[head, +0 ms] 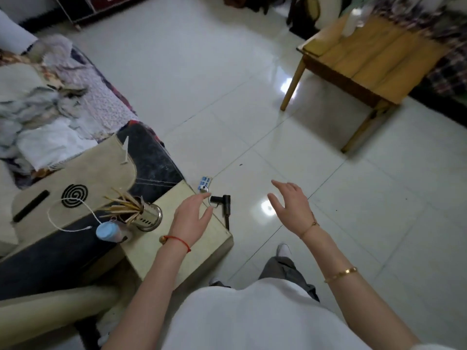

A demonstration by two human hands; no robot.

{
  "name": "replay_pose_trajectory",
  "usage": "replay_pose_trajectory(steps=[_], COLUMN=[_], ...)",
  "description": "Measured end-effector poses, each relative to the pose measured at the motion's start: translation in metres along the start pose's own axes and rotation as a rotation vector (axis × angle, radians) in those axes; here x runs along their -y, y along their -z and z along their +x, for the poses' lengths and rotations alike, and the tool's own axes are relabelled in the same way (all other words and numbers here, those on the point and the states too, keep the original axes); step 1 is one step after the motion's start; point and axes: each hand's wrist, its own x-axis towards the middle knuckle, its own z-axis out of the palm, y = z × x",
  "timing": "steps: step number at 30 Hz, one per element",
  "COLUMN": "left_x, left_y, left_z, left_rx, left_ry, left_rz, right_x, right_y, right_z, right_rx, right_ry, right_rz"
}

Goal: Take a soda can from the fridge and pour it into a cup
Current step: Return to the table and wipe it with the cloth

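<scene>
Both hands are up with fingers loosely spread, holding nothing: left hand point(193, 218) over the corner of a beige side table point(177, 253), right hand point(290, 205) over glossy white floor tiles point(202, 97). A wooden table point(366, 61) sits well beyond the right hand. Can't spot the soda can or cup anywhere.

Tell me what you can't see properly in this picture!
- Fridge, soda can: not in the head view at all.
- Pale things on the wooden table: blurred near the top edge; whether one is a cup can't be told.
- Small blue-and-white object on the floor: too small to identify.
- Left hand and right hand: empty, fingers spread.
</scene>
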Motion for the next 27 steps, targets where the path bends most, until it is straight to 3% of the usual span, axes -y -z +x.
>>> replay_pose_trajectory(steps=[8, 17, 27], left_x=[-0.139, -0.322, -0.463], left_y=[-0.055, -0.152, -0.238], left_z=[0.08, 0.153, 0.239], left_rx=[0.052, 0.09, 0.226], left_ry=[-0.187, -0.35, -0.524], left_rz=[-0.034, -0.071, -0.016], right_x=[-0.125, -0.273, -0.377], right_y=[0.104, 0.25, 0.3], right_z=[-0.008, -0.004, 0.008], right_rx=[-0.157, -0.353, -0.433], right_ry=[-0.19, -0.284, -0.45], right_rz=[0.082, 0.03, 0.124])
